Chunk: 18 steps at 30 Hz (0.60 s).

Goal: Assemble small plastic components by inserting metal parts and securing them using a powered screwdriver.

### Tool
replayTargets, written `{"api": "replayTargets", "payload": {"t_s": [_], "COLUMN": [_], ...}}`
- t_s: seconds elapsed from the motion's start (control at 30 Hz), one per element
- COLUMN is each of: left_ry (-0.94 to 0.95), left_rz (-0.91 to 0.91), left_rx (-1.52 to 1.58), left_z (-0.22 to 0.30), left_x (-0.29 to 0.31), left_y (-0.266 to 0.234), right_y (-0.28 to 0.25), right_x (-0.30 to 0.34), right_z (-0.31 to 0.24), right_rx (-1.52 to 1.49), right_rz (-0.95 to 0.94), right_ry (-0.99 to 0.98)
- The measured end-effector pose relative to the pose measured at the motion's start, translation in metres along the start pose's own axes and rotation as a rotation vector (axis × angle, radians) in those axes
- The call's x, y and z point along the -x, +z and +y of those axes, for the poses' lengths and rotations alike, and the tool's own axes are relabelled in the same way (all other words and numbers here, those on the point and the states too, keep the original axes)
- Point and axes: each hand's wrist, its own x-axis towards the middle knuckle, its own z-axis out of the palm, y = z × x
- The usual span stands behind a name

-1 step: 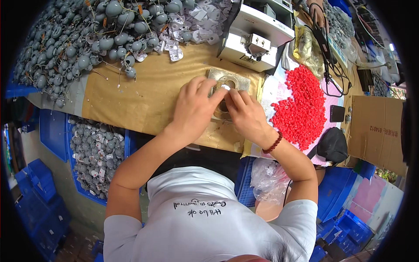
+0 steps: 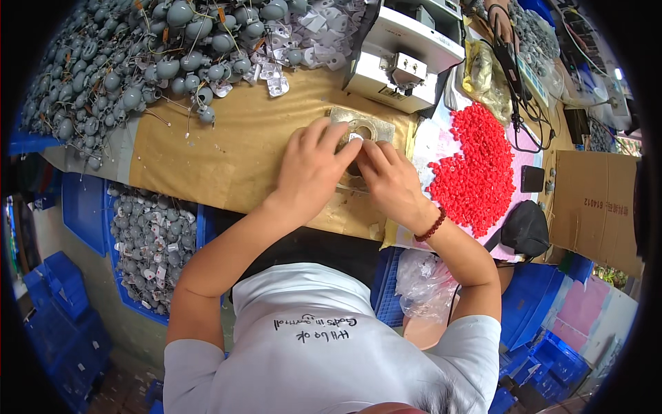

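My left hand (image 2: 312, 162) and my right hand (image 2: 390, 181) meet over a metal plate (image 2: 386, 131) on the bench. A round ring-shaped fitting (image 2: 362, 125) sits on the plate. Between my fingertips, at the ring's near side, is a small white piece (image 2: 356, 136). Both hands are closed, thumbs and index fingers pinched in around it. My fingers cover most of the piece, so its exact kind is hidden. A dark red bead bracelet (image 2: 432, 225) circles my right wrist.
Grey round parts with wires (image 2: 165, 69) and white plastic pieces (image 2: 321, 34) are heaped at the far left. A white machine (image 2: 407, 62) stands beyond the plate. Small red parts (image 2: 476, 172) lie right. A blue bin (image 2: 117, 276) holds grey parts. Another person's hand (image 2: 502, 24) shows.
My left hand and its fingers have shifted very slightly around the white piece. Everything else looks the same.
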Motion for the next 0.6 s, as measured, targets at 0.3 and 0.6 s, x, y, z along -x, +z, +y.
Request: {"api": "replayTargets", "payload": {"t_s": [0.3, 0.6], "left_ry": [0.085, 0.133], "left_rz": [-0.072, -0.059], "left_rx": [-0.125, 0.031], "left_z": [0.000, -0.011], "left_x": [0.002, -0.001], "left_y": [0.012, 0.001], "right_y": [-0.033, 0.013], "right_x": [0.051, 0.051], "right_z": [0.045, 0.032], "right_rx": [-0.677, -0.785], "right_rz": [0.044, 0.207], "right_ry": [0.539, 0.732]}}
